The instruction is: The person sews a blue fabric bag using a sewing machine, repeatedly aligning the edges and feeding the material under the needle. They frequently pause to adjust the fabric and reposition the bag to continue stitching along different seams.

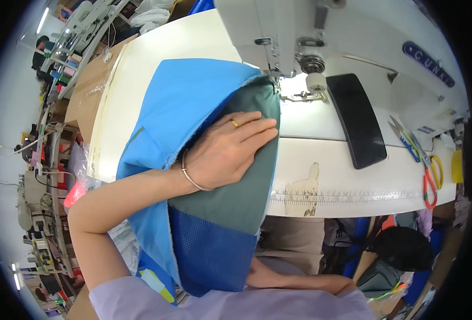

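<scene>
My left hand (228,146), with a ring and a bracelet, lies flat with fingers stretched on a dark green cloth panel (220,194). This panel is layered with bright blue fabric (174,96), which folds back to the left, and a dark blue mesh piece (212,256) hangs toward my lap. The far tip of the cloth lies at the presser foot of a white sewing machine (268,34). Close to my body, my right hand (261,274) is beside the mesh's lower right edge; its fingers are hidden behind the cloth.
On the white sewing table (332,178), a black phone (356,121) lies right of the needle area. Scissors (426,184) with red handles and a yellow-handled tool (437,172) lie farther right. A printed ruler strip runs along the front edge. A black cap (404,248) sits below, right.
</scene>
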### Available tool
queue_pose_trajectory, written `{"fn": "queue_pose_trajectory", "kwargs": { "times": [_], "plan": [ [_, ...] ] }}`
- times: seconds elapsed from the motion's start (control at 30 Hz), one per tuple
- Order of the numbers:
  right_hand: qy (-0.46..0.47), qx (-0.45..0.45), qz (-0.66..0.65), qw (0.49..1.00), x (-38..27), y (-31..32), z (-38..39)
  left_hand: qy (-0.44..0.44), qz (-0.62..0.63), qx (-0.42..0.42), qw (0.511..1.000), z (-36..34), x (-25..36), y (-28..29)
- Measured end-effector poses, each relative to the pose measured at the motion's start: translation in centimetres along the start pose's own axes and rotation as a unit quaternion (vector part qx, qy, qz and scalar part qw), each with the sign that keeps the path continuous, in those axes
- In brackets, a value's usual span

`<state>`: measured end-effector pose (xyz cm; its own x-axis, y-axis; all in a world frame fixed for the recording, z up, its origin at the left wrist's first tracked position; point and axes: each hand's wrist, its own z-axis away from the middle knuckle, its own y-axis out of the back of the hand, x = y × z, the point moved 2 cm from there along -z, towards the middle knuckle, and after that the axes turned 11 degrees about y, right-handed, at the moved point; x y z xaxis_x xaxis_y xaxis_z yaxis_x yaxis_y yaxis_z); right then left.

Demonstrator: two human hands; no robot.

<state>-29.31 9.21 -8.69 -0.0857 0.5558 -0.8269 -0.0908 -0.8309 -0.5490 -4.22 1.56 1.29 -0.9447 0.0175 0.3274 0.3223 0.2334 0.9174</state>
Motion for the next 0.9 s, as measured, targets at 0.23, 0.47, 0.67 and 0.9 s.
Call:
{"fn": "queue_pose_trajectory", "kwargs": {
  "times": [0.23,0.47,0.67,0.9],
  "plan": [
    [-0.020,-0.003,0.003,1.000,-0.4,0.5,-0.2,-0.041,-0.052,0.017,0.998,-0.8,-0.4,0.0],
    [0.013,0.087,-0.028,0.996,0.6,1.3,-1.3,-0.061,-0.050,0.043,0.996,-3.2,-1.7,-0.1],
    [0.120,0.147,0.100,0.977,0.2,2.6,-2.3,-0.069,-0.064,0.040,0.995,-4.6,-2.9,0.0],
    [0.081,0.149,0.122,0.978,2.6,0.9,-0.8,-0.057,-0.060,0.019,0.996,-2.3,-2.0,0.9]
  ]
}}
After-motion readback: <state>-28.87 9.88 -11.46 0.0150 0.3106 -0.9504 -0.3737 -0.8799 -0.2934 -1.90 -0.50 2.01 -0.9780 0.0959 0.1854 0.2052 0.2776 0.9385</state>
